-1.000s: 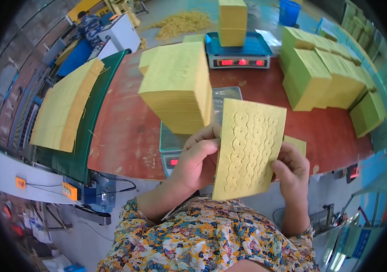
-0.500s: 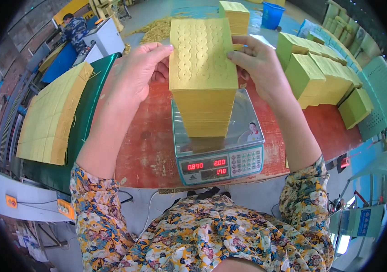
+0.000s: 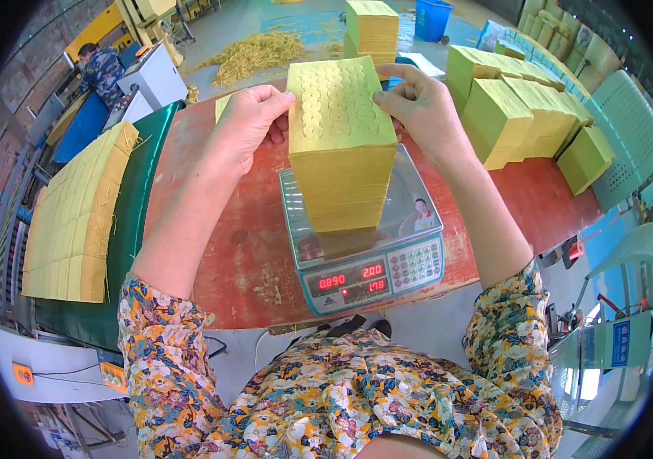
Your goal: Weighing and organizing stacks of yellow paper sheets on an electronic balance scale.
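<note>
A tall stack of yellow paper (image 3: pixel 344 180) with scalloped round cuts in its top sheets stands on the metal pan of a digital scale (image 3: pixel 412 200), whose red display is lit. My left hand (image 3: pixel 246 122) closes at the stack's upper left edge, thumb tip on the rim and the other fingers curled beside it. At the upper right edge, my right hand (image 3: pixel 424 111) pinches with its thumb against the side. Its fingertips are partly hidden behind the paper.
The scale sits on a worn red table (image 3: pixel 227 264). Several yellow paper stacks (image 3: pixel 495 118) stand right, beside a green perforated chair (image 3: pixel 629 141). A long row of paper (image 3: pixel 74 222) lies left on a green surface. Beyond are paper scraps (image 3: pixel 257 57), a blue bin (image 3: pixel 433 19) and a person (image 3: pixel 101 73).
The view has shifted a little, showing more of the floor scraps. Both hands stay at the upper edges of the stack, which remains on the scale.
</note>
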Demonstrator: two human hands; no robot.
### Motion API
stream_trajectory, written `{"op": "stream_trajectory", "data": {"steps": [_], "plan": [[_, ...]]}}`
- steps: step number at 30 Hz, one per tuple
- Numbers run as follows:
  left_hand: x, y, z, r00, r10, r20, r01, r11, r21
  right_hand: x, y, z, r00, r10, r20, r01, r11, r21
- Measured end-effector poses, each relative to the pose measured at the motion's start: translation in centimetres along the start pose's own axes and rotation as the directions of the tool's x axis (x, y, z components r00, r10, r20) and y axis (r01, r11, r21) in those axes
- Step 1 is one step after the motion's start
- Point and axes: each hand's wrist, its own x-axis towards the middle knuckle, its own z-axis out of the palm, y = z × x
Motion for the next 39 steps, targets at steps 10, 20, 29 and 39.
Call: {"op": "stream_trajectory", "data": {"steps": [10, 20, 29, 39], "plan": [[-0.6, -0.5, 0.8, 0.999, 0.002, -0.053, -0.001, 1.0, 0.031, -0.8, 0.2, 0.7, 0.994, -0.078, -0.076, 0.064, 0.983, -0.174], [-1.2, -1.3, 1.9, 0.963, 0.163, -0.215, -0.097, 0.952, 0.289, -1.7, 0.0, 1.2, 0.981, -0.158, -0.108, 0.117, 0.942, -0.315], [-1.7, -1.6, 2.7, 0.947, 0.197, -0.256, -0.139, 0.964, 0.227, -2.0, 0.7, 1.2, 0.971, -0.191, -0.145, 0.138, 0.94, -0.312], [-1.1, -3.2, 2.6, 0.869, 0.441, -0.223, -0.288, 0.818, 0.497, -2.4, 2.7, 0.4, 0.981, -0.152, -0.12, 0.138, 0.984, -0.116]]}}
